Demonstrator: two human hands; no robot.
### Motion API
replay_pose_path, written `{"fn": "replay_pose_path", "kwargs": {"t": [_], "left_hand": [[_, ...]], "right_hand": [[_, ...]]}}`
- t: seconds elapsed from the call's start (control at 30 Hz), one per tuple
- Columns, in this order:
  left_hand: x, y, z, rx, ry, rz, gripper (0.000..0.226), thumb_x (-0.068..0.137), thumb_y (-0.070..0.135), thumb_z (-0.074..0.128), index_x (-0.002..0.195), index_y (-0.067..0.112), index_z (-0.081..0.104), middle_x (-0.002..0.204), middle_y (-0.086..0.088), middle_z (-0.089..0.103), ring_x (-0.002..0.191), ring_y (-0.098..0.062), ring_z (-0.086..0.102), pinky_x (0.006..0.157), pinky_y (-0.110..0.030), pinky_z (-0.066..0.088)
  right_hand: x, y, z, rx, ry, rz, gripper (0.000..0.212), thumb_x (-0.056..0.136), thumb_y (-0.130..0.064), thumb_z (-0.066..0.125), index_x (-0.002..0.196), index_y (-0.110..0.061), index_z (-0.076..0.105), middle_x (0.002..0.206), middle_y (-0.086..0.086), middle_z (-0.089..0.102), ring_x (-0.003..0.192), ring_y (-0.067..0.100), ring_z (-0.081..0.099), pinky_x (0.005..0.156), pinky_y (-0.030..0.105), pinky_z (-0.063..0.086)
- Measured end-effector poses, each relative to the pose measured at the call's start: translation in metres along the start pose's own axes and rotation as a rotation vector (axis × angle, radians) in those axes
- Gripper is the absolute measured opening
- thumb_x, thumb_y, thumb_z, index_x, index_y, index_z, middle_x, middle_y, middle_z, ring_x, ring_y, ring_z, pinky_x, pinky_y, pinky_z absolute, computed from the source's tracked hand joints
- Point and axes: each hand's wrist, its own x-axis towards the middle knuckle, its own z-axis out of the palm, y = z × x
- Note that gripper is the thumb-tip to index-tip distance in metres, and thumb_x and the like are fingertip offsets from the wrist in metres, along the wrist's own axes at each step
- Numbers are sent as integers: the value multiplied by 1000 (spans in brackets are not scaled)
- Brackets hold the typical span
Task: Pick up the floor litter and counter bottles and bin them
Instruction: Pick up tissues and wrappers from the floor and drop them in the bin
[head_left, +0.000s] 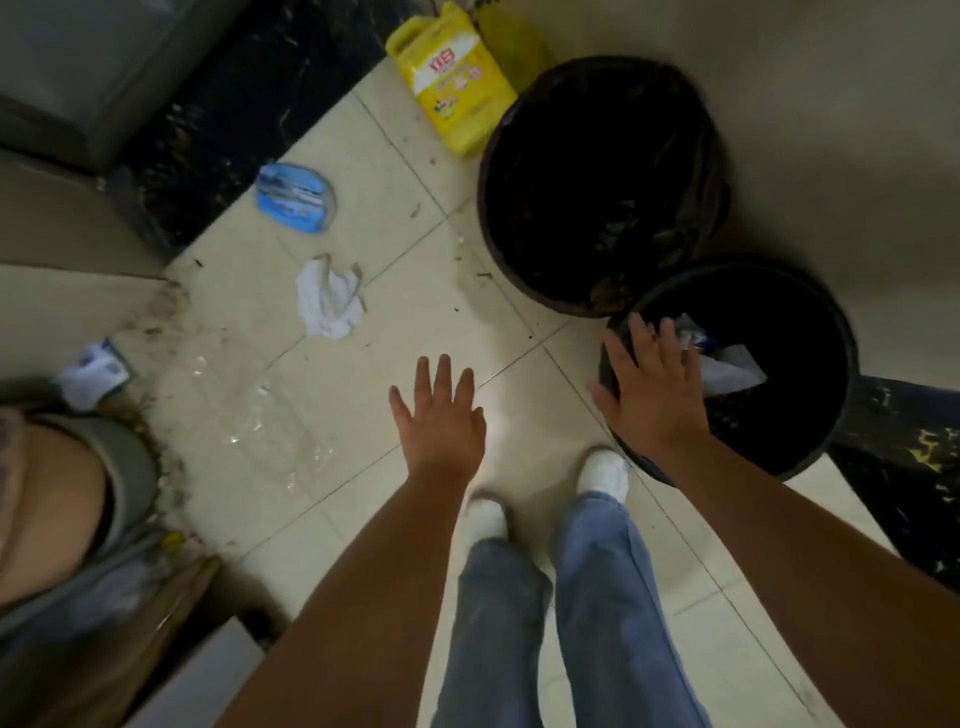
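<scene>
My left hand (439, 415) hovers over the cream floor tiles, fingers spread, holding nothing. My right hand (652, 384) is spread over the near rim of the smaller black bin (810, 322), empty, with plastic litter (727, 364) lying inside the bin just past its fingers. On the floor lie a crumpled white tissue (328, 301), a blue wrapper (296, 196), a clear plastic sheet (270, 421) and a white-and-blue packet (93, 371) at the left.
A larger black bin (602, 182) lined with a dark bag stands behind the small one. A yellow detergent jug (452, 78) leans by it. Grey cabinets and a dark marble strip run along the left. My feet (545, 493) stand between the bins and the litter.
</scene>
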Motion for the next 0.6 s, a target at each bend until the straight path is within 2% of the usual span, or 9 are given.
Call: {"fn": "replay_pose_path", "kwargs": {"t": [0.1,0.2,0.27,0.37,0.4,0.5,0.6], "left_hand": [[-4,-68,0,-81,52,-171,54,102,39,22,151,26,4,162,-1,-5,149,-24,-11,121,-49,0],[-7,-142,5,-180,91,-281,53,102,39,23,151,27,7,162,0,-4,149,-25,-11,122,-48,0],[-7,-194,12,-271,117,-362,52,102,38,26,150,26,12,162,0,0,149,-25,-8,122,-47,1],[-5,-267,30,-371,92,-454,52,101,38,27,150,26,14,162,0,2,150,-25,-6,122,-47,3],[-4,-290,38,-391,71,-473,53,101,38,28,150,25,13,162,-1,1,150,-25,-6,122,-46,4],[5,-349,69,-490,7,-557,57,100,38,34,150,22,13,162,-3,3,149,-28,-4,122,-46,8],[25,-388,105,-644,-45,-664,61,98,36,42,149,17,17,161,-8,9,149,-30,1,121,-46,14]], "right_hand": [[15,-65,-13,-127,-18,-155,66,93,-50,27,147,-17,10,159,10,-2,146,33,-7,119,53,-1],[31,-143,-14,-239,19,-266,62,96,-43,30,148,-20,4,160,7,-6,146,31,-10,119,51,-3],[41,-198,-5,-300,20,-332,61,96,-44,28,148,-19,6,160,8,-4,146,32,-7,119,52,-1],[51,-280,16,-340,75,-428,64,88,-45,23,144,-13,27,157,14,17,145,37,11,116,58,11],[55,-304,24,-354,59,-442,64,88,-44,24,143,-12,28,157,14,17,145,36,10,117,57,11],[76,-361,60,-489,-59,-435,58,97,-41,30,146,-14,15,160,8,2,147,30,-5,120,50,2],[102,-398,97,-609,-119,-453,57,97,-39,32,146,-16,16,160,8,2,147,30,-4,120,48,4]]}}
